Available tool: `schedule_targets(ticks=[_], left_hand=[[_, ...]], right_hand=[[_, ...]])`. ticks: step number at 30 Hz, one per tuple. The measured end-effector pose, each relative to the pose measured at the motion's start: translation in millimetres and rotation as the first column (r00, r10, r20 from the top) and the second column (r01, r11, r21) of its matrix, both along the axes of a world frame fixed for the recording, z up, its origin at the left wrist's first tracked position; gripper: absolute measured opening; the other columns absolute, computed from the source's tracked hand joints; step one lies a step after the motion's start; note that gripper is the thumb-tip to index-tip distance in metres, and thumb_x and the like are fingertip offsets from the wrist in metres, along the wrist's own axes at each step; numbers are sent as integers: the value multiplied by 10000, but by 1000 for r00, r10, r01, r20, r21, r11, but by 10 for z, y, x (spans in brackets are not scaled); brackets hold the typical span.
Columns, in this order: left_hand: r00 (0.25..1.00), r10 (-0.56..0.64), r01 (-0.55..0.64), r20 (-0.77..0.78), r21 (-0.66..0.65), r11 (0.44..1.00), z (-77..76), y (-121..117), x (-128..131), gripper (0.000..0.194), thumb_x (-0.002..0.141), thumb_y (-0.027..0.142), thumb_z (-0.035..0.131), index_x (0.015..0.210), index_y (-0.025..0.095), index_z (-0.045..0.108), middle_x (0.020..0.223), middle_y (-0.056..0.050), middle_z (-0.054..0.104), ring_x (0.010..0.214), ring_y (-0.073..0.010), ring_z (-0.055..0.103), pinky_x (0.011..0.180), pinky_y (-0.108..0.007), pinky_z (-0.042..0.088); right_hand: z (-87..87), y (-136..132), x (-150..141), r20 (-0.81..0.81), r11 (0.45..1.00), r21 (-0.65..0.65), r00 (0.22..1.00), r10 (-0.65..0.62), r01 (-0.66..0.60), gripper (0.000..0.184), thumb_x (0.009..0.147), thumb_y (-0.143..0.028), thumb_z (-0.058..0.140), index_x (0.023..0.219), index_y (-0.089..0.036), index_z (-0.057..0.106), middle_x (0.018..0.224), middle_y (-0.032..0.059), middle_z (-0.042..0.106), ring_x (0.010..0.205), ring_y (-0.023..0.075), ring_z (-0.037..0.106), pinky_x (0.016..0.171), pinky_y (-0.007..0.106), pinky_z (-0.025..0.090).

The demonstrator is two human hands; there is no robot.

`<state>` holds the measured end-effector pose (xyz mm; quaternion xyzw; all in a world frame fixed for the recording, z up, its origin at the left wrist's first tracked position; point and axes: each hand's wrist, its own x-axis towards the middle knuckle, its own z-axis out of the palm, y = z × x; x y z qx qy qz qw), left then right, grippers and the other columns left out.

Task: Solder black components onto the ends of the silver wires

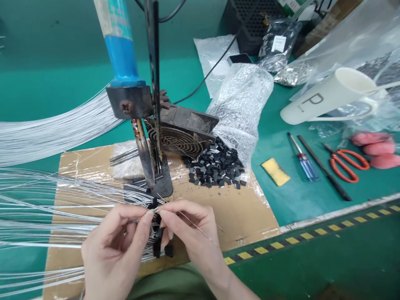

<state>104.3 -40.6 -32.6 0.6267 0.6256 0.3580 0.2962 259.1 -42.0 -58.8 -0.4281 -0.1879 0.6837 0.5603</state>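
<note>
My left hand (115, 246) is closed, thumb and forefinger pinching the end of a thin whitish wire (149, 213). Fingertip to fingertip with it, my right hand (190, 229) pinches at the same spot; the small piece between them is mostly covered. A fine silvery strand (198, 228) runs across my right hand. Under the fingers lie several white wires (78, 214) ending in black connectors (157, 246). Just above the hands, a soldering iron (145, 162) with a blue handle points downward in a clamp on a stand.
A dusty fan (178, 135) stands behind the iron, beside a pile of small black connectors (218, 164) on cardboard (243, 212). A wire bundle (46, 137) lies left. Rightward are a yellow sponge (275, 171), screwdriver (303, 160), black rod (325, 168), orange-handled pliers (345, 164) and white mug (328, 98).
</note>
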Motion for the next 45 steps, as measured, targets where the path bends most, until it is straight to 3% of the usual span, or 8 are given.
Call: schedule_targets(ticks=[10,17,25,32,39,45], left_hand=[[999,33,-32,-44,8,999,-23,-13,-3,85,963,315,759,922,244,733,737,23,750,576,-100,647,470,-173,446],[999,28,-27,-33,14,1000,-27,-43,1,77,957,310,760,909,254,736,757,28,763,629,-111,679,546,-180,510],[1000,-1,1,0,-58,998,-8,-38,-18,135,943,353,763,868,241,773,747,-16,763,672,-174,732,576,-244,595],[996,-33,41,88,-98,994,22,-22,-22,136,928,357,772,853,246,789,720,-25,737,672,-189,734,559,-254,599],[995,92,-89,34,-72,993,21,-50,75,116,913,335,781,848,242,760,758,2,762,659,-144,703,588,-217,568],[991,133,-132,29,-43,990,-20,-73,120,87,916,314,781,880,241,749,777,17,755,666,-127,673,631,-214,554]], right_hand=[[13,-9,17,-12,1000,-13,1000,22,-22,108,863,-339,925,860,-234,904,718,1,772,479,103,688,480,192,584],[-20,-11,10,-72,999,-25,997,26,-27,131,846,-341,940,849,-218,896,667,-2,765,454,97,665,462,185,584],[46,50,125,-164,987,-93,979,118,-134,170,791,-344,967,756,-208,871,588,-29,712,435,94,636,446,184,574],[-46,97,195,-169,970,-100,964,205,-224,217,749,-372,989,742,-193,866,605,-9,755,406,104,640,417,196,552],[-10,66,184,-173,974,-100,968,182,-201,179,806,-370,963,822,-205,895,652,-9,769,450,86,667,472,171,582],[12,44,83,-203,987,-108,974,96,-120,184,798,-374,954,801,-200,893,641,-3,754,434,91,633,440,190,570]])
